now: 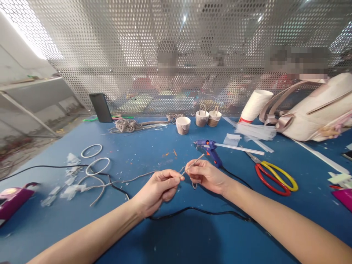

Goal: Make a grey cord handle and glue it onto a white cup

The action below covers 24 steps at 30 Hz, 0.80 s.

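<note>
Left hand (159,189): thumb and forefinger pinch a thin beige cord (197,160), the other fingers curled under; held above the bench (154,146)
Right hand (207,176): thumb and fingers pinch the same cord, close beside the left fingertips
Cord: between the two hands, its short end slanting up past the right fingertips; a small loop hangs under the right hand, and a length trails left over the bench, curling near the rings
White rings: two, left of the hands, an upper ring (91,145) and a lower ring (99,158), lying near each other
Clear scraps (73,191): scattered beside the rings
Glue gun (205,144): blue, just beyond the right hand, a glue stick (242,148) jutting from its rear to the right
Scissors (256,160): right of the glue gun, red and yellow handles toward the person
Small cups: a single cup (183,126) wrapped in cord around its lower part; behind it to the right, two handled cups, left one (202,119) and right one (214,119), side by side
Cord bundle (128,125): tangled, at the back left, near a dark phone (100,108) propped upright
Paper cup stack (254,106): tilted, back right, with translucent strips (255,131) before it
Bag (313,106): pale, at the far right
Perforated screen (137,36): behind the bench
Black cable (189,208): crosses the bench in front of the hands
</note>
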### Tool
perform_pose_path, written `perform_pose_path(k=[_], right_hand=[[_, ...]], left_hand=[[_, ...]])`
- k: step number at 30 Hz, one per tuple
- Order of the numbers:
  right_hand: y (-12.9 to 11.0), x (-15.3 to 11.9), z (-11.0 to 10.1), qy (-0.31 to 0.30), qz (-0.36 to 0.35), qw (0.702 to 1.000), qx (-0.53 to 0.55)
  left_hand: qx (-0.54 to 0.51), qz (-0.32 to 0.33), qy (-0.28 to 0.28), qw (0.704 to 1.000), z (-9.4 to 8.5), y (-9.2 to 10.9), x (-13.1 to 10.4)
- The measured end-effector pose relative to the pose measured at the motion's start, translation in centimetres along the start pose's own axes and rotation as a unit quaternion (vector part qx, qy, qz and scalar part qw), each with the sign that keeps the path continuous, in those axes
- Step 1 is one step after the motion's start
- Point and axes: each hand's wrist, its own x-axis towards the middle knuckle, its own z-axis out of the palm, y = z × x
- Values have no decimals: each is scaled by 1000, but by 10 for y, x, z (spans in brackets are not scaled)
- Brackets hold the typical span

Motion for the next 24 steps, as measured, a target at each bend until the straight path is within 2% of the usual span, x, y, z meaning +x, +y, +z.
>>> perform_pose_path(k=[6,15,24], right_hand=[[0,-3,4,54,-31,997,-34],[-4,-12,14,111,-90,974,-178],[-1,-17,20,134,-165,923,-320]], left_hand=[[30,31,54,998,2,0,1],[117,53,147,981,12,2,-2],[138,62,164,975,11,-3,-2]])
